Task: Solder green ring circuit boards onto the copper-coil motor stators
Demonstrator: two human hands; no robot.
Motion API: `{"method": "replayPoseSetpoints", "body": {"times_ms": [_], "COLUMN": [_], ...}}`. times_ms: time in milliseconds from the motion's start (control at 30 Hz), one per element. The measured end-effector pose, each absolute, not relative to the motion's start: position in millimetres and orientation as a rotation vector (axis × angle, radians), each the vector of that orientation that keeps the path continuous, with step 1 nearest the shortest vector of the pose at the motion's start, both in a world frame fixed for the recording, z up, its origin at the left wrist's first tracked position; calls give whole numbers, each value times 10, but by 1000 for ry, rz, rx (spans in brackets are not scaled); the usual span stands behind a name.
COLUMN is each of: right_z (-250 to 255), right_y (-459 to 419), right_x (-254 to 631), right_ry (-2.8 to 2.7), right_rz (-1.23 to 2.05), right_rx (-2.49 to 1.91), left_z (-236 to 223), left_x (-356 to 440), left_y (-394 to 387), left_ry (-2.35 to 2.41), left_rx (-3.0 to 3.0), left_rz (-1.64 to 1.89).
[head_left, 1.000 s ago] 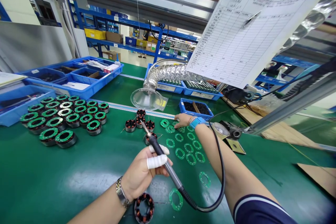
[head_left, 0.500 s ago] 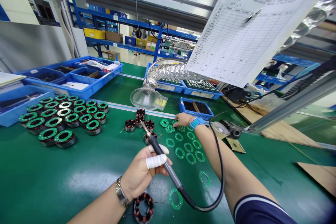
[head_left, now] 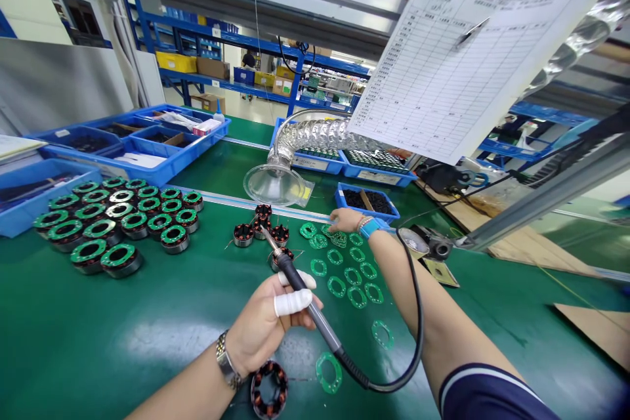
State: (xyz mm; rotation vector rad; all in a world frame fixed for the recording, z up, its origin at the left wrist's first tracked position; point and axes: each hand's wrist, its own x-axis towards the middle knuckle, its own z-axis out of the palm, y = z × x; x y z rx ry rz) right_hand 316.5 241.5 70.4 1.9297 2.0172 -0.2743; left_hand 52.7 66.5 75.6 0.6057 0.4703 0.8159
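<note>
My left hand [head_left: 273, 315], with white finger cots on its thumb and a finger, is closed around a soldering iron [head_left: 311, 312]. The iron's metal tip points up and left, appearing over several copper-wound stators [head_left: 243, 235]. Farther off, my right hand [head_left: 347, 220] reaches to the back of a spread of green ring-shaped circuit boards [head_left: 336, 287]. Its fingers are partly stretched out over a small heap of boards [head_left: 336, 239]; their tips are hard to make out. A single stator [head_left: 269, 390] lies near my left wrist, beside a loose green ring board [head_left: 328, 373].
Many stators topped with green boards [head_left: 121, 257] stand at left, by blue trays [head_left: 162, 174]. A clear fume hood [head_left: 273, 185] on a foil duct hangs mid-bench. Behind my right hand is a blue bin of black parts [head_left: 367, 203]. The iron's cable [head_left: 418, 315] loops across my right arm.
My right hand has shifted very slightly to the right over the heap of ring boards. My left hand and the soldering iron stay in place.
</note>
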Motion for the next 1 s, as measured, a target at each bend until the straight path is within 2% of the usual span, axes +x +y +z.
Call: {"method": "replayPoseSetpoints", "body": {"times_ms": [267,600,1000], "right_z": [553,732,711], "right_y": [2455,2441,2459], "right_x": [2991,3255,3179], "right_ry": [1944,2123,2110], "right_rz": [-280,-347,-352], "right_rx": [1925,1738,1623], "left_z": [747,715,728], "left_x": [528,535,540], "left_y": [669,676,679], "left_ry": [486,475,496], "left_rx": [616,624,608], "left_rz": [809,803,796]}}
